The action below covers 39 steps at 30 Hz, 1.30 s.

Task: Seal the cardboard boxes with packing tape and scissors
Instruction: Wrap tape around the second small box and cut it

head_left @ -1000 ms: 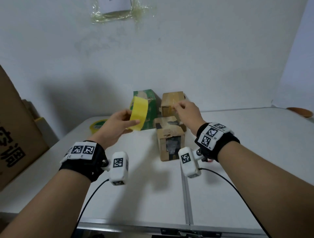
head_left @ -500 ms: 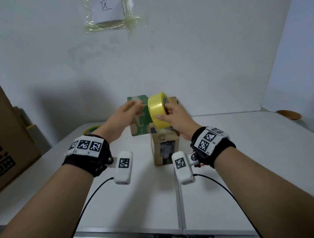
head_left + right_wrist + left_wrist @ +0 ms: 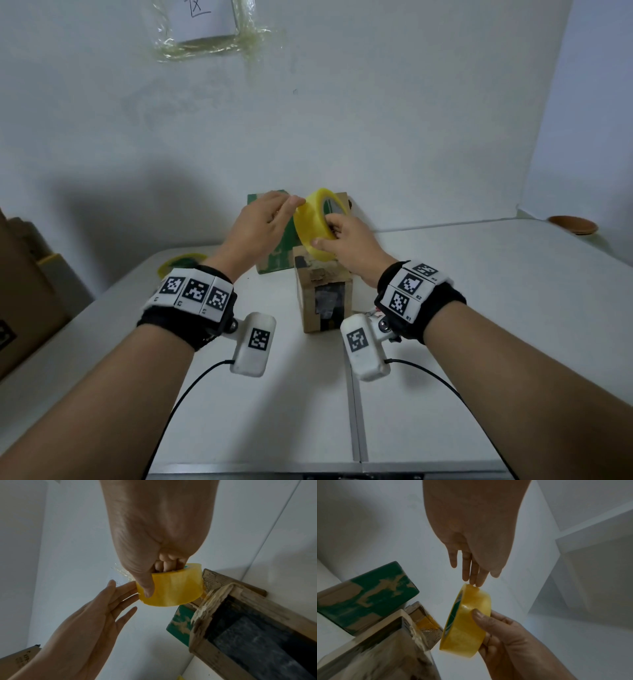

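Note:
A yellow packing tape roll (image 3: 310,226) (image 3: 471,622) (image 3: 175,588) is held in the air above a small brown cardboard box (image 3: 323,301) (image 3: 373,649) (image 3: 248,622) with old tape on it. My right hand (image 3: 329,233) (image 3: 488,628) (image 3: 154,577) grips the roll, fingers through the core and thumb on the outer face. My left hand (image 3: 287,205) (image 3: 474,580) (image 3: 123,595) has straight fingers, and their tips touch the roll's upper rim. A green box (image 3: 274,260) (image 3: 368,596) (image 3: 180,626) stands behind the brown one. Another brown box (image 3: 342,202) is mostly hidden behind the roll.
A second tape roll (image 3: 181,263) lies on the white table (image 3: 479,308) at the back left. A large cardboard carton (image 3: 20,291) stands off the table's left edge. A brown bowl (image 3: 572,224) sits far right. A wall rises just behind the boxes.
The roll has passed from my left hand to my right, which left the back box. My left fingers, apart from the roll half a second ago, now touch its rim.

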Tool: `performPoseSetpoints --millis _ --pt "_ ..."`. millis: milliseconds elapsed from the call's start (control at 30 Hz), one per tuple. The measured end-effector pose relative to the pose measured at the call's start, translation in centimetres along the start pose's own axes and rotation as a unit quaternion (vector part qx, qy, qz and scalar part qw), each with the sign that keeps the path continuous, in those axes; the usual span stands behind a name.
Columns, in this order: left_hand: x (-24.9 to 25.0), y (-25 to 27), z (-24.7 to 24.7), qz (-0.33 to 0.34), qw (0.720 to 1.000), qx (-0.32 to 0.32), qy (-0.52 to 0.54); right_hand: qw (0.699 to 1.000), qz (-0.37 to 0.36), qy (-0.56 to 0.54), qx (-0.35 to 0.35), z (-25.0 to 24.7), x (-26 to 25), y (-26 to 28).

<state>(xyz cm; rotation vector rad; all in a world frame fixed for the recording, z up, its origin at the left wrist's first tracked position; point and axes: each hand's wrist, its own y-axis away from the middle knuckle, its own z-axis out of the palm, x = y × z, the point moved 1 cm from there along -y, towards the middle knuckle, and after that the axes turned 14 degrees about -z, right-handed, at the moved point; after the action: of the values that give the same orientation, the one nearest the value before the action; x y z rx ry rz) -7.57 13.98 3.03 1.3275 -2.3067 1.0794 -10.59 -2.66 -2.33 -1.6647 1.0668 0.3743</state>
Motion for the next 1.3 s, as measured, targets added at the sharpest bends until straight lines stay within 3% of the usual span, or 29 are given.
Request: performPoseSetpoints --millis 133,267,467,600,733,933,1067,1200,1300 --pt "-0.1 0.2 0.5 0.028 0.999 0.018 0.005 1.000 0.007 -0.006 0.002 0.0 0.1 0.3" --pt "-0.5 -0.5 0.8 0.009 0.997 0.038 0.063 1.000 0.004 0.007 -0.008 0.0 -0.2 0.5" --pt "-0.5 -1.3 1.1 -0.028 0.995 0.017 0.094 0.999 -0.017 0.029 -0.012 -0.3 -0.7 0.4" --pt "-0.4 -1.1 1.1 0.033 0.995 0.075 0.061 0.999 -0.015 0.035 -0.011 -0.3 -0.7 0.4" --pt "-0.2 -0.6 1.3 0.077 0.994 0.070 0.022 0.999 -0.004 0.032 -0.002 -0.5 -0.6 0.7" --pt "0.1 -0.6 1.4 -0.021 0.997 0.020 0.074 1.000 0.010 -0.009 -0.001 -0.5 -0.7 1.0" --pt "0.1 -0.2 1.6 -0.040 0.994 -0.001 0.103 0.998 0.038 -0.044 0.014 -0.8 -0.6 1.3" --pt "-2.1 -0.5 1.7 -0.157 0.959 -0.037 0.235 0.986 0.065 -0.155 0.020 -1.6 -1.6 1.4" --pt "-3.0 -0.5 2.0 -0.185 0.954 -0.079 0.224 0.970 0.078 -0.230 -0.028 -1.5 -3.4 1.1"
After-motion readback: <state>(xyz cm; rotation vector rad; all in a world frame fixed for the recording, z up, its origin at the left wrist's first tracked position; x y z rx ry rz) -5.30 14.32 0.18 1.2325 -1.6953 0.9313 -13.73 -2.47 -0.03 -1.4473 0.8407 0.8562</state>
